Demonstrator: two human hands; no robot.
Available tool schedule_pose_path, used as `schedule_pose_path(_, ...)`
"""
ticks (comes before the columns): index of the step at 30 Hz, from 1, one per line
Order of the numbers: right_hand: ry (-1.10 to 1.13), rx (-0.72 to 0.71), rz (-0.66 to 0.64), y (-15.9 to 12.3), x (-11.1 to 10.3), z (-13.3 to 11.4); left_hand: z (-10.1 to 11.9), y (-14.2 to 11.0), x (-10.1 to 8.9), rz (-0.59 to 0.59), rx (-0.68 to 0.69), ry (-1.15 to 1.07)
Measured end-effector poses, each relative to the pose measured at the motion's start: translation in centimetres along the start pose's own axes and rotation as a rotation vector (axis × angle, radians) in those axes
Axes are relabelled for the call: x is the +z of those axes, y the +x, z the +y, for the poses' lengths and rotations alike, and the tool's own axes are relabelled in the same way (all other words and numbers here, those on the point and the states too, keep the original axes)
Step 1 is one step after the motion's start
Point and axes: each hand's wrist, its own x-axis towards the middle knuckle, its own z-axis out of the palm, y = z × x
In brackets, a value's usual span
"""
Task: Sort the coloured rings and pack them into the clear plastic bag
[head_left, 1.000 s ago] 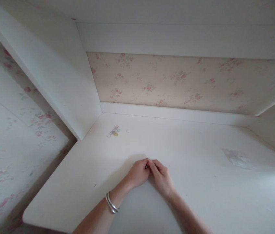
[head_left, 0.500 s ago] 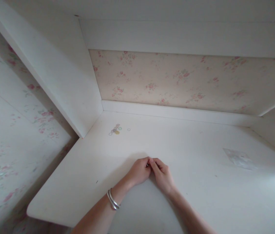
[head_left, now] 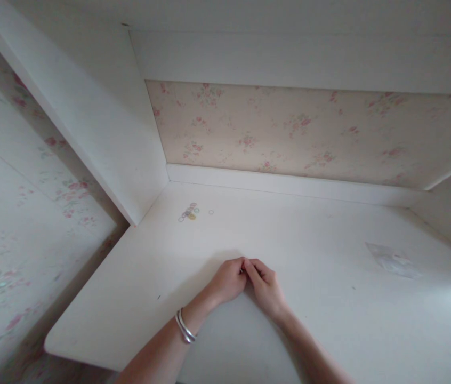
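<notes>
My left hand (head_left: pixel 228 280), with a silver bangle (head_left: pixel 185 326) on its wrist, meets my right hand (head_left: pixel 264 285) fingertip to fingertip over the white desk (head_left: pixel 309 234). Both are closed, thumbs and forefingers pinched together. Whatever lies between the fingertips, if anything, is hidden. Farther back to the left lies a small cluster of thin coloured rings (head_left: pixel 188 213), perhaps little elastic bands. One thin pale ring (head_left: pixel 211 212) sits apart, just right of that cluster.
A crumpled clear plastic bag (head_left: pixel 393 260) lies on the right part of the desk. A short dark sliver (head_left: pixel 159 297) rests left of my forearm. A white upright panel (head_left: pixel 101 122) bounds the desk at the left, and floral wallpaper (head_left: pixel 289 133) covers the back.
</notes>
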Motion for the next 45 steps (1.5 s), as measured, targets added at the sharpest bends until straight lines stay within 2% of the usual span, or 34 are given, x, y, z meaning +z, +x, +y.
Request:
schedule_pose_path(21, -0.019, 0.000, 0.028, 0.0, 0.0, -0.4, 0.2, -0.1, 0.0, -0.011, -0.006, 0.031)
schedule_pose_path(24, -0.023, -0.011, 0.089, 0.1, -0.4, -0.4, 0.4, -0.1, 0.1, -0.020, -0.003, 0.032)
schedule_pose_path(29, 0.015, 0.045, 0.329, 0.6, -2.2, 0.1, 0.5, -0.1, -0.3, -0.015, -0.086, -0.041)
schedule_pose_path(30, 0.034, 0.057, 0.364, 0.8, -2.7, 0.3, 0.3, 0.1, -0.7, 0.012, -0.097, -0.043)
schedule_pose_path(34, 0.106, 0.085, 0.408, 1.1, -3.7, 0.7, -1.4, 1.5, -4.3, 0.287, -0.018, 0.134)
schedule_pose_path(36, 0.116, 0.085, 0.387, 1.1, -3.6, 0.8, -2.8, 2.8, -6.7, 0.406, -0.006, 0.295)
schedule_pose_path(38, 0.098, 0.078, 0.342, 1.0, -3.4, 0.7, -4.2, 4.3, -9.1, 0.477, -0.016, 0.518)
schedule_pose_path(42, 0.019, 0.040, 0.261, 0.9, -2.9, 0.4, -6.6, 7.3, -12.6, 0.500, -0.203, 0.815)
schedule_pose_path(45, -0.018, 0.020, 0.230, 1.1, -3.0, 0.5, -7.9, 9.0, -13.6, 0.468, -0.395, 0.843)
